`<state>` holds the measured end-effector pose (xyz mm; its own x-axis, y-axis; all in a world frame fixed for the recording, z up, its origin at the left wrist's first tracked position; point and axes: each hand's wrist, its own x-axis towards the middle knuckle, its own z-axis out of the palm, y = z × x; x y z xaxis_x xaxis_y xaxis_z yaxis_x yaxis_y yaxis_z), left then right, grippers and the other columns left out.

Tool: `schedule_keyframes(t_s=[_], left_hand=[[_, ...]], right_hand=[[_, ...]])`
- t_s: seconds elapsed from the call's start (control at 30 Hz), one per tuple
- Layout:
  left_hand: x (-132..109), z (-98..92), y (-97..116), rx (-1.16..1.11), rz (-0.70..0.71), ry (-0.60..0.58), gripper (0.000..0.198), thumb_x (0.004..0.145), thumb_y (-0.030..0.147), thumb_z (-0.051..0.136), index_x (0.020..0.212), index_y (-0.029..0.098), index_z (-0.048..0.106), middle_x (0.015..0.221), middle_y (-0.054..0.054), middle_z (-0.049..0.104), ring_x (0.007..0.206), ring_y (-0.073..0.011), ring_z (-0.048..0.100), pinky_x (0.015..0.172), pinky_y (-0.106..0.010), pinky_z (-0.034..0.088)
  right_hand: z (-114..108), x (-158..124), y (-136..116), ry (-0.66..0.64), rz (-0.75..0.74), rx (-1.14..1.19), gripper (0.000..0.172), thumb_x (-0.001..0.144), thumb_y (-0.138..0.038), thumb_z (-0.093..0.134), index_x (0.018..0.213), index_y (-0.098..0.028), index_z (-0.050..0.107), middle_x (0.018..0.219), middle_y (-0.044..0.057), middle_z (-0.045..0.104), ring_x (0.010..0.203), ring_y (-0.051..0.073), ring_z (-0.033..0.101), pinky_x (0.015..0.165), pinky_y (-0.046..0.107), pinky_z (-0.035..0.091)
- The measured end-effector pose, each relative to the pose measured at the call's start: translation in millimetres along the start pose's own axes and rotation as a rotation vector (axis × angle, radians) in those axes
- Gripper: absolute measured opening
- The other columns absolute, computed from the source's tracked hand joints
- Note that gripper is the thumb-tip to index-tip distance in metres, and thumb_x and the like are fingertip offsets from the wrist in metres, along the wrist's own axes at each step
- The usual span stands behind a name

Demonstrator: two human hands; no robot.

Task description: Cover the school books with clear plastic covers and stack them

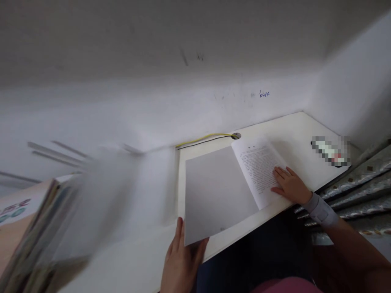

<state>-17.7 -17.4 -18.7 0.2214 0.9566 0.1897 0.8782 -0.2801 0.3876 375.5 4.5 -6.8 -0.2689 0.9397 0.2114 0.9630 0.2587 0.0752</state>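
A blank grey-white sheet (218, 191) lies on the white desk (290, 134), its near corner over the desk's front edge. My left hand (181, 260) grips that corner, thumb on top and fingers beneath. To the right lies a printed page (258, 167) full of text. My right hand (290, 185) rests flat on its lower right part, fingers stretched out. A grey band wraps my right wrist.
A yellow cable (204, 138) runs along the wall to a hole at the desk's back. A blurred small object (331, 150) sits at the far right. A stack of books (36, 228), blurred, stands at the left. Patterned fabric (360, 179) lies right of the desk.
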Motion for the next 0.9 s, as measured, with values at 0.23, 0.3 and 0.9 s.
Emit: schedule_keyframes(t_s=[0.23, 0.3, 0.9], left_hand=[[-1.1, -3.2, -2.9, -0.048, 0.044, -0.024, 0.072, 0.087, 0.038, 0.046, 0.147, 0.026, 0.007, 0.151, -0.015, 0.022, 0.133, -0.0324, 0.032, 0.100, -0.051, 0.041], [-1.9, -1.4, -4.5, -0.039, 0.065, -0.010, 0.073, 0.087, 0.037, 0.046, 0.147, 0.026, 0.006, 0.151, -0.015, 0.022, 0.133, -0.0325, 0.033, 0.101, -0.052, 0.040], [-5.6, 9.6, -13.7, 0.087, 0.182, 0.059, 0.070, 0.088, 0.034, 0.043, 0.147, 0.022, 0.006, 0.147, -0.015, 0.032, 0.133, -0.0297, 0.032, 0.103, -0.053, 0.036]], right_hand=[[-6.6, 4.1, -32.3, 0.016, -0.078, 0.023, 0.045, 0.093, -0.036, 0.040, 0.129, -0.010, 0.048, 0.134, 0.017, 0.050, 0.127, 0.025, 0.041, 0.107, 0.046, 0.028], [-7.5, 8.0, -44.2, 0.013, -0.121, 0.046, 0.043, 0.093, -0.032, 0.039, 0.130, -0.010, 0.048, 0.135, 0.016, 0.049, 0.128, 0.024, 0.041, 0.108, 0.045, 0.026], [-4.7, 7.4, -47.9, 0.044, 0.009, -0.081, 0.047, 0.092, -0.034, 0.042, 0.124, -0.001, 0.052, 0.129, 0.025, 0.051, 0.120, 0.030, 0.049, 0.104, 0.043, 0.034]])
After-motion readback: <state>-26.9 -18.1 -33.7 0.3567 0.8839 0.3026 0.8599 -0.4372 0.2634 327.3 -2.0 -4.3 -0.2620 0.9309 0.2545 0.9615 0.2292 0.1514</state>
